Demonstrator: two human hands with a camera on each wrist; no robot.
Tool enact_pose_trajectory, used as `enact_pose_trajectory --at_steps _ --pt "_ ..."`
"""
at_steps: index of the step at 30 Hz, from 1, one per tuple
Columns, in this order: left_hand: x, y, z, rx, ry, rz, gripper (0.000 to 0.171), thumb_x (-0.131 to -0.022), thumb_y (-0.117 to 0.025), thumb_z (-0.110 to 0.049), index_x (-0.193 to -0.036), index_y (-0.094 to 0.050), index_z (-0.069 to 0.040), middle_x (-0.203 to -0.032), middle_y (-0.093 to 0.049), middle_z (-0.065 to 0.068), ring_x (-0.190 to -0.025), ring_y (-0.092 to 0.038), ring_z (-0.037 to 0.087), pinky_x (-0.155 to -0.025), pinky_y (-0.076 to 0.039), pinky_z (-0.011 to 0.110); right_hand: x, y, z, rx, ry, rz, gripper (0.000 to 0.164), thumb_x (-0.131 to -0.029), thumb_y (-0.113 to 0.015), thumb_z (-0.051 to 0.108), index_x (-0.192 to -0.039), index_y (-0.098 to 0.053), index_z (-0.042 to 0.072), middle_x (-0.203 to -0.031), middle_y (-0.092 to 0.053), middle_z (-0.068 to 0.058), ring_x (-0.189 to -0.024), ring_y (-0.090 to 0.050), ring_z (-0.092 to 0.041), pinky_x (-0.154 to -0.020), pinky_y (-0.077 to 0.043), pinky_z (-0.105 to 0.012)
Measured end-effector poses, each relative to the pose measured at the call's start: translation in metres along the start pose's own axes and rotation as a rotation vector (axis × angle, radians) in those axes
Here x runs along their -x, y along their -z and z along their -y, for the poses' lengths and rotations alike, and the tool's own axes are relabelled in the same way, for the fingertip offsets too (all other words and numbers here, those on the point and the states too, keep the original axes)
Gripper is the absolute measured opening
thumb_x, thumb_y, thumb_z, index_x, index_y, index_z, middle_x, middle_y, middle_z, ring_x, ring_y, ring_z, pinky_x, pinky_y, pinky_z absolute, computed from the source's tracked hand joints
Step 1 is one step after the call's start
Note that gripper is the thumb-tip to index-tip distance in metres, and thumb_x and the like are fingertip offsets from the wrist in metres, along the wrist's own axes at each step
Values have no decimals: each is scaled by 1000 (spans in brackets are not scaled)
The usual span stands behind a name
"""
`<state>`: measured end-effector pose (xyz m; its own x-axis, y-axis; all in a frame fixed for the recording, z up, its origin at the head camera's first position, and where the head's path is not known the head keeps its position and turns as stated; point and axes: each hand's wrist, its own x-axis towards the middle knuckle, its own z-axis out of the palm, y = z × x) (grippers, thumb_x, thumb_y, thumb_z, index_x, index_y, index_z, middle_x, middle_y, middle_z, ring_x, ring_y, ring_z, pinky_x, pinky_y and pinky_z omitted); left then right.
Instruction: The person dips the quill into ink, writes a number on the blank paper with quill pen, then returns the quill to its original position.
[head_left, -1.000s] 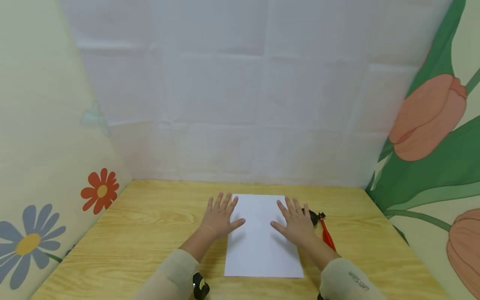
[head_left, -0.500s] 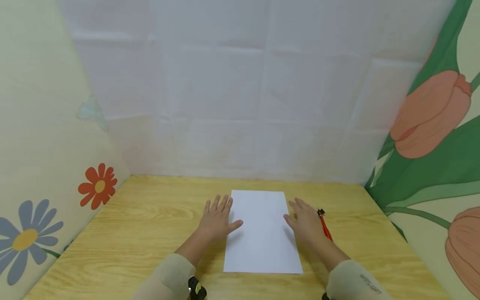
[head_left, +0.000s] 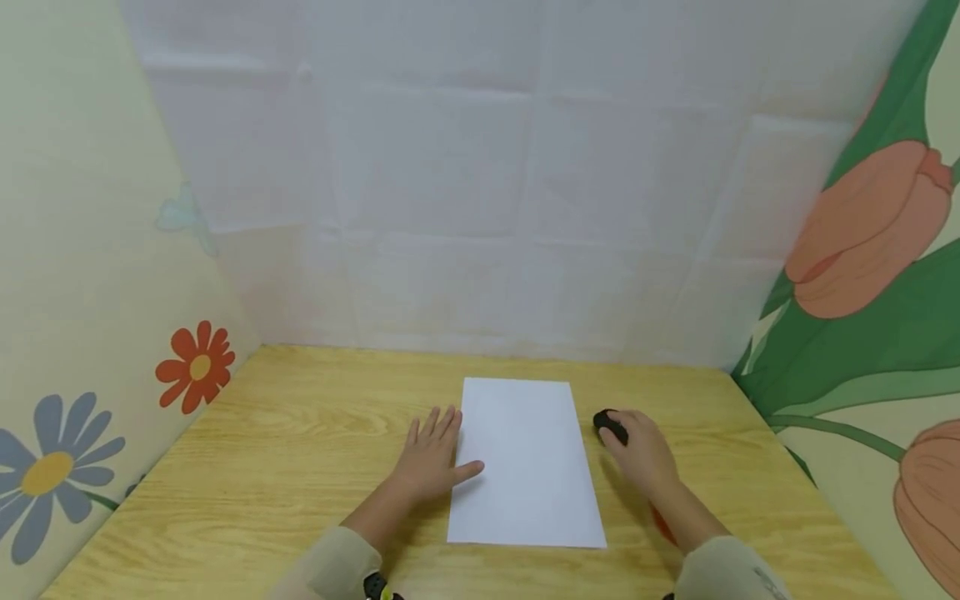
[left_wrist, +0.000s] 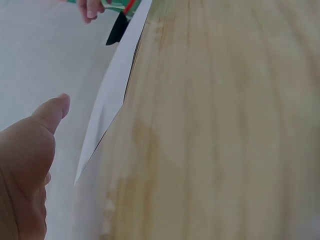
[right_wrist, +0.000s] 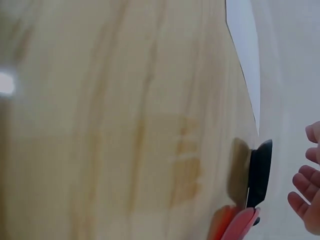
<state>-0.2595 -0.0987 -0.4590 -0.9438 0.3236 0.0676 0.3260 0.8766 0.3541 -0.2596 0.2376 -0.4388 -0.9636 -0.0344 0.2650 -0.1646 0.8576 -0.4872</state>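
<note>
A blank white sheet of paper (head_left: pixel 525 467) lies on the wooden table in the head view. At its left edge is my left hand (head_left: pixel 431 462), fingers straight and thumb reaching over the sheet. In the left wrist view that thumb (left_wrist: pixel 52 112) stands out beside the paper's edge. Right of the sheet, my right hand (head_left: pixel 641 454) is over a small black rounded object (head_left: pixel 611 427) with a red part (head_left: pixel 662 525), largely hidden by the hand and forearm. The right wrist view shows loosely bent fingers (right_wrist: pixel 305 185) apart from the black object (right_wrist: pixel 260 172) and its red end (right_wrist: pixel 240 225).
The yellow wood-grain table (head_left: pixel 300 450) reaches back to a creased white cloth (head_left: pixel 450 183). Flower-patterned hangings stand on the left (head_left: pixel 67 250) and right (head_left: pixel 862 367). Light-coloured sleeves (head_left: pixel 330 558) cover my forearms.
My right hand has moved right, from over the sheet to above the black object. My left hand has shifted slightly left and toward me. The paper stays in place.
</note>
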Motion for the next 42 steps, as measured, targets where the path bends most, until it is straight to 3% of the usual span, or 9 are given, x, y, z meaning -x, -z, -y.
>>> enact_pose_trajectory --at_steps 6,8,12,15,19,27,32,38,42 --pt "4 -9 5 45 -24 23 97 -88 -58 -63 -154 -24 -1 -163 -22 15 -152 -11 38 -121 -5 60 3 6 -16 -37 -79 26 45 -99 -57 29 -134 -57 1 -137 -52 -27 -112 -59 -41 -96 -49 -56" --pt "7 -12 7 56 -31 36 98 -88 -58 -64 -155 -23 -1 -163 -21 15 -152 -11 37 -122 -5 60 4 7 -21 -65 -101 31 45 -98 -57 27 -134 -57 0 -127 -56 -27 -103 -60 -38 -89 -51 -51" --pt "12 -17 9 65 -48 39 100 -85 -60 -65 -154 -26 -1 -162 -25 15 -152 -15 36 -122 -8 59 5 9 -31 -113 -135 34 45 -98 -58 26 -134 -57 -1 -125 -57 -27 -103 -58 -36 -88 -50 -50" --pt "15 -19 11 60 -69 39 100 -84 -61 -66 -154 -28 -2 -161 -27 14 -152 -18 35 -121 -9 60 7 11 -37 -137 -153 36 46 -99 -57 27 -135 -55 -1 -136 -53 -28 -115 -57 -39 -96 -49 -54" --pt "19 -21 12 53 -99 41 103 -81 -62 -68 -154 -27 -3 -162 -27 13 -152 -18 34 -121 -7 60 9 13 -43 -165 -175 36 46 -98 -58 27 -135 -55 -1 -135 -53 -28 -113 -58 -40 -93 -51 -52" --pt "29 -22 13 4 -167 32 107 -78 -59 -74 -154 -28 -5 -162 -26 11 -152 -20 32 -121 -9 59 10 14 -54 -184 -239 29 49 -95 -63 30 -133 -58 -1 -127 -58 -25 -106 -59 -33 -78 -51 -32" --pt "34 -22 13 3 -197 45 107 -78 -59 -74 -152 -31 -2 -161 -28 15 -150 -23 36 -120 -12 61 12 11 -57 -259 -283 25 51 -95 -65 31 -133 -57 -2 -125 -58 -25 -101 -60 -31 -70 -51 -24" --pt "36 -21 12 1 -192 89 109 -78 -59 -75 -153 -30 -2 -162 -26 14 -150 -21 35 -120 -11 60 12 7 -62 -382 -348 33 51 -94 -67 25 -134 -55 -3 -125 -54 -24 -96 -57 -24 -67 -50 -19" --pt "36 -20 11 -1 -183 104 109 -78 -59 -75 -154 -27 -3 -162 -24 13 -151 -19 34 -121 -10 59 12 7 -65 -380 -353 44 50 -94 -66 24 -135 -54 -3 -123 -56 -23 -98 -56 -25 -68 -49 -19"
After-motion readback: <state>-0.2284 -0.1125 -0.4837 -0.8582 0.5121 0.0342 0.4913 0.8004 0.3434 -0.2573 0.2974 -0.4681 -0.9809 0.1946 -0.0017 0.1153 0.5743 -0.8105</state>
